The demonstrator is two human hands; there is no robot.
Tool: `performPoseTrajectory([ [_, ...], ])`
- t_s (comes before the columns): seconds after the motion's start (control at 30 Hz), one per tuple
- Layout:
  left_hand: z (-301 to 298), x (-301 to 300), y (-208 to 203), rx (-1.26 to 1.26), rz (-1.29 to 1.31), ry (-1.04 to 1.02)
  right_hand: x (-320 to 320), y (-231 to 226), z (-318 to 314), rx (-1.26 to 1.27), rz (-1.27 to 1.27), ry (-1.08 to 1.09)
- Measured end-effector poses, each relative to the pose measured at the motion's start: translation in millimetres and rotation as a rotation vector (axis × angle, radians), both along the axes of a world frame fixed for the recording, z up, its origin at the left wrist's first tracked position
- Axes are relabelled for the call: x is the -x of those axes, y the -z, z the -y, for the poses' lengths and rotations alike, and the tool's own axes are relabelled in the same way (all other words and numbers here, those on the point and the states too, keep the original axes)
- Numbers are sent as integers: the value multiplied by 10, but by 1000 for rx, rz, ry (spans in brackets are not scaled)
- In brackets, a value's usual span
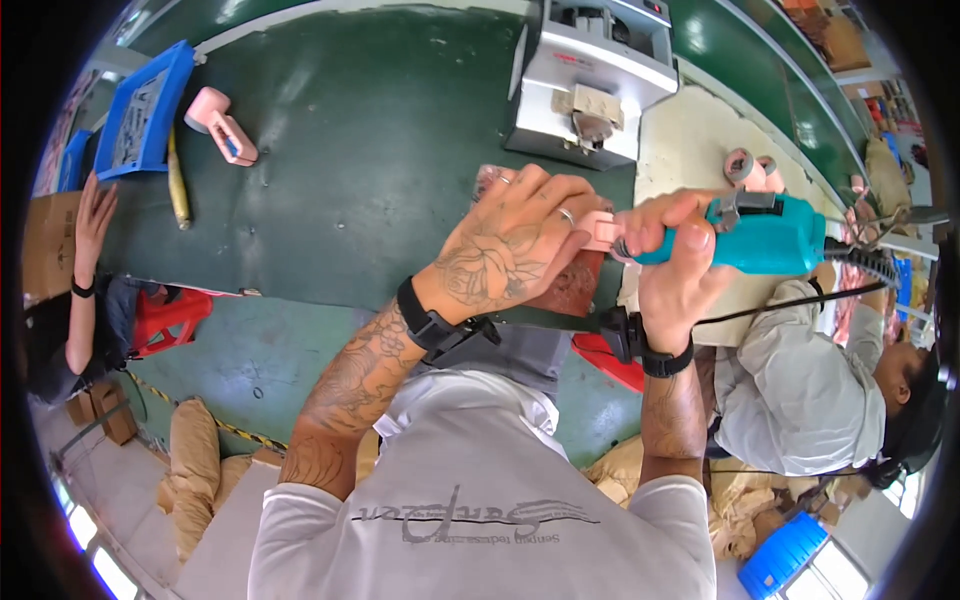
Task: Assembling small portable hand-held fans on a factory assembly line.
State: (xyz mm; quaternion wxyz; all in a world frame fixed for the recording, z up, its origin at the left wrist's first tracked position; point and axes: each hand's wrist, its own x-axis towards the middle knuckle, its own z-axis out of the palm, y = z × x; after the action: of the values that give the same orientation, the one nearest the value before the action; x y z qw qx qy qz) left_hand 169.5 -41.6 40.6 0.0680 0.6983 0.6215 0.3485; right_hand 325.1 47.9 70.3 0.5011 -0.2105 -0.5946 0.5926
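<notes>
My right hand (680,250) is wrapped round a teal electric screwdriver (780,238), which lies nearly level with its tip pointing left. That tip meets a small pink plastic part (600,230) held by my left hand (510,240). The left fingers are closed over the part and hide most of it. Under both hands a reddish-brown mat (575,290) covers a piece of the green bench (350,130). From the screwdriver's rear end a black coiled cord (862,262) runs off to the right.
A grey-silver machine (600,85) stands beyond my hands. Pink rounded parts (745,170) sit at right. Far left are a pink looped part (225,125), a yellow-handled tool (178,185) and a blue tray (185,70). A co-worker's hand (92,225) touches a box; another person (800,390) sits right.
</notes>
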Motion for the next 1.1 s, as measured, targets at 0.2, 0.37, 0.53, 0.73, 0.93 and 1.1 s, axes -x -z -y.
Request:
performPoseTrajectory([
  [0.2, 54, 66, 78, -183, 75, 186, -370, 163, 112, 93, -24, 16],
  [0.37, 430, -111, 202, -218, -56, 211, -501, -361, 528, 20, -313, 46],
  [0.53, 945, 618, -221, -117, 195, -302, -559, -239, 735, -16, -291, 59],
  [0.73, 1055, 1579, 77, -197, -265, -849, -527, -50, 728, -52, -86, -20],
  [0.93, 699, 483, -202, 219, -168, -61, -503, -4, 675, -23, -145, -25],
  [1.1, 589, -24, 161, 228, 23, -56, -613, -34, 653, -33, -130, -34],
])
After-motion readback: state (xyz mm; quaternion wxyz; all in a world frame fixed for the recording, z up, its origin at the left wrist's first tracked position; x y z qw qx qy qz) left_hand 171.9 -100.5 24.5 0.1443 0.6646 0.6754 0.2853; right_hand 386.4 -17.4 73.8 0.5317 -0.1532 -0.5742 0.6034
